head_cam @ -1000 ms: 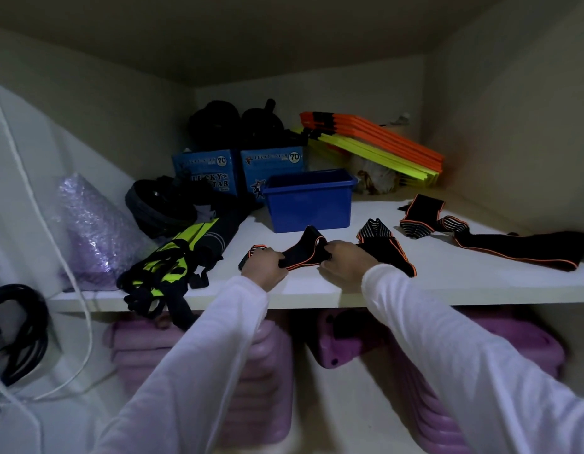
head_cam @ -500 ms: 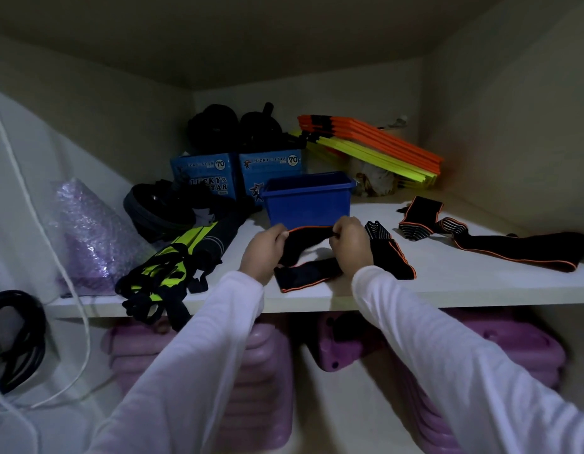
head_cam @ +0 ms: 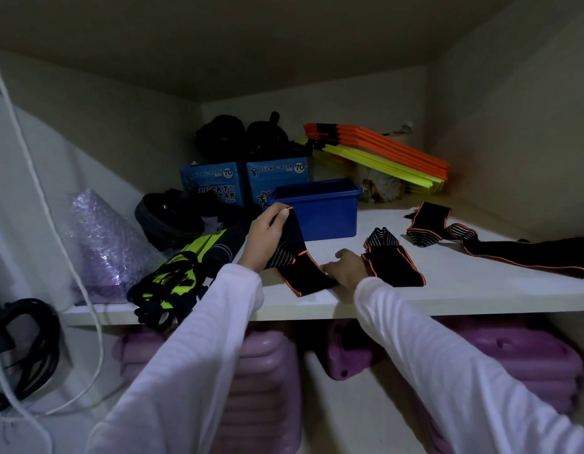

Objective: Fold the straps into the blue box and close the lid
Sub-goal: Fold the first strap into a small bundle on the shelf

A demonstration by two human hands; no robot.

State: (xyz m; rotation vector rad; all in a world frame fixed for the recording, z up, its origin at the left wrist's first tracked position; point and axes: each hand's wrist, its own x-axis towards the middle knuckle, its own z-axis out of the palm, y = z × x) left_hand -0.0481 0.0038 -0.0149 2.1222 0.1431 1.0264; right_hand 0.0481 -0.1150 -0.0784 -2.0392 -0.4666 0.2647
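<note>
A black strap with orange edging (head_cam: 295, 253) runs from my left hand (head_cam: 266, 235) down to my right hand (head_cam: 344, 268) on the white shelf (head_cam: 448, 290). My left hand pinches its upper end, raised in front of the open blue box (head_cam: 320, 209). My right hand rests on the strap's lower end, fingers low on the shelf. The same strap's other folded part (head_cam: 394, 262) lies just right of that hand. A second long strap (head_cam: 500, 244) lies stretched out at the right. No lid is visible.
Two blue printed cartons (head_cam: 241, 181) and black gear stand behind the box. Orange and yellow flat bars (head_cam: 382, 152) lean at the back right. A black-and-yellow harness (head_cam: 182, 267) and bubble wrap (head_cam: 104, 240) lie left. Purple blocks (head_cam: 261, 388) sit below the shelf.
My left hand has lifted one strap end up and to the left. My right hand has dropped from in front of the box to the shelf, holding the other end down.
</note>
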